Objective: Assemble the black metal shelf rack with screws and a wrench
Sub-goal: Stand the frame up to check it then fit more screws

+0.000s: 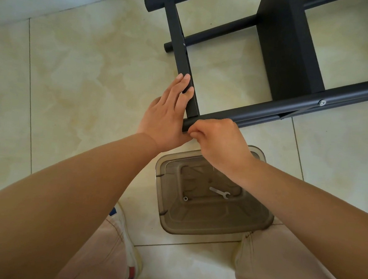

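The left hand point(169, 114) is laid flat, fingers straight, against the flat crossbar point(182, 58) of the black rack point(289, 51), which lies on the tiled floor point(85, 78). The right hand point(217, 141) is curled around the near tube's point(311, 109) end, possibly pinching something small. One bolt head point(322, 102) is seen on that tube. In the translucent bin point(212, 224) below, partly hidden by the right wrist, one wrench point(219, 192) and one washer point(185, 198) are seen.
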